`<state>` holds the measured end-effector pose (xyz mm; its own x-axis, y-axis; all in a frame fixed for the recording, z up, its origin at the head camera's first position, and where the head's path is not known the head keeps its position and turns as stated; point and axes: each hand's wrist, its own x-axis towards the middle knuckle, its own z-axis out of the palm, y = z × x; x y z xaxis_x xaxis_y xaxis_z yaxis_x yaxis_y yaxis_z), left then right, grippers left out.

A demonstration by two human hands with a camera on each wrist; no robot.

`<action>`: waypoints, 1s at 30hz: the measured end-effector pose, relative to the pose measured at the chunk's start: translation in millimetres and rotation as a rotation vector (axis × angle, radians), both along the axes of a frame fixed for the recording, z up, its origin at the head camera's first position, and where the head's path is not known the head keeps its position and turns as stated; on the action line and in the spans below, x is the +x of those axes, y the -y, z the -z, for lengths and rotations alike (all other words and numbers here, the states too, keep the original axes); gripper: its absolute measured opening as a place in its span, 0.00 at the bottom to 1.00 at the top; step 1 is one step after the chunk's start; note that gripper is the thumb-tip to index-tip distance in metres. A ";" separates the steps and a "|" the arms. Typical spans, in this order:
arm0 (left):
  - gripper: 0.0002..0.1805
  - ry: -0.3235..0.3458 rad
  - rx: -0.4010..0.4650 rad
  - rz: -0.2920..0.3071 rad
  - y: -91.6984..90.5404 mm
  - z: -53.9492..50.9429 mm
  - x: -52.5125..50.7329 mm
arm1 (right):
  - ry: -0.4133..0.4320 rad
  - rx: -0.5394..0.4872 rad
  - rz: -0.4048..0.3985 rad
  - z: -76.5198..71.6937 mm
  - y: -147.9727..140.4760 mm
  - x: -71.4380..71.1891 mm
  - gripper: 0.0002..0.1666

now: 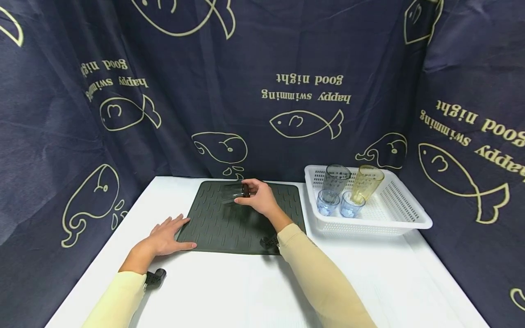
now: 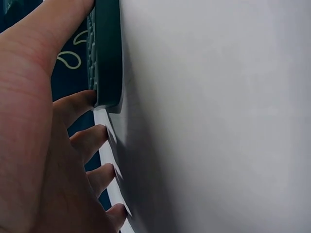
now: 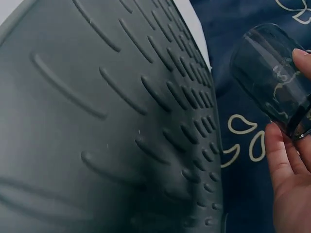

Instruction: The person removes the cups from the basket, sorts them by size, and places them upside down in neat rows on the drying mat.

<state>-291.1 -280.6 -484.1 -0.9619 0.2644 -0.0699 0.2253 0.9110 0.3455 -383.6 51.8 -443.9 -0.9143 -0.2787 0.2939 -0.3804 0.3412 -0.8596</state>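
Observation:
A dark clear glass [image 1: 233, 193] is held sideways above the dark grey ribbed mat [image 1: 221, 228], its mouth toward the left. My right hand [image 1: 259, 197] grips it near the base; in the right wrist view the thumb and fingers pinch the glass [image 3: 272, 73] from both sides, and the hand [image 3: 294, 189] is partly cut off. At the mat's left front corner lies my left hand [image 1: 165, 238], fingers spread, thumb and fingertips at the edge. The left wrist view shows the hand [image 2: 73, 121] touching the mat's edge [image 2: 109, 58] and the white table.
A white basket [image 1: 369, 224] at the right holds a grey glass [image 1: 336, 178], a yellow glass [image 1: 367, 182] and two small blue glasses [image 1: 327, 203], [image 1: 351, 205] in its left part. A dark patterned curtain [image 1: 229, 91] stands behind the table [image 1: 213, 291].

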 end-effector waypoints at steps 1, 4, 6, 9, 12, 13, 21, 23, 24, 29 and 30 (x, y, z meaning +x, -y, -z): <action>0.57 -0.001 0.000 -0.001 -0.1 0.2 -0.6 | 0.003 0.000 0.000 1.3 2.6 -1.8 0.38; 0.57 -0.003 -0.008 -0.002 -0.4 1.3 -1.9 | 0.010 0.016 -0.005 4.8 11.2 -6.8 0.38; 0.57 0.000 -0.009 -0.005 -0.7 1.8 -2.1 | 0.015 0.021 -0.011 6.9 17.1 -9.0 0.38; 0.58 0.001 -0.010 -0.006 -1.0 2.0 -1.6 | 0.015 0.016 -0.016 9.7 26.2 -12.4 0.39; 0.58 0.003 -0.012 -0.008 -1.3 1.4 -1.2 | 0.018 0.006 0.002 12.7 35.6 -15.9 0.41; 0.58 0.004 -0.014 -0.009 -1.4 1.2 -1.3 | 0.018 0.006 0.012 13.5 38.8 -17.0 0.41; 0.58 0.016 -0.024 -0.012 -1.9 1.4 -1.8 | 0.044 0.049 0.107 18.5 60.1 -23.2 0.42; 0.58 0.020 -0.023 -0.011 -2.3 1.9 -2.2 | 0.057 0.065 0.129 18.7 63.2 -23.6 0.42; 0.58 0.021 -0.025 -0.011 -2.4 2.4 -2.5 | 0.062 0.074 0.141 18.8 64.5 -23.9 0.42; 0.58 0.018 -0.029 -0.010 -2.2 0.7 -3.9 | 0.081 0.118 0.178 19.0 71.6 -27.6 0.44; 0.58 0.018 -0.031 -0.011 -2.1 0.3 -4.1 | 0.083 0.118 0.182 18.8 72.7 -28.2 0.44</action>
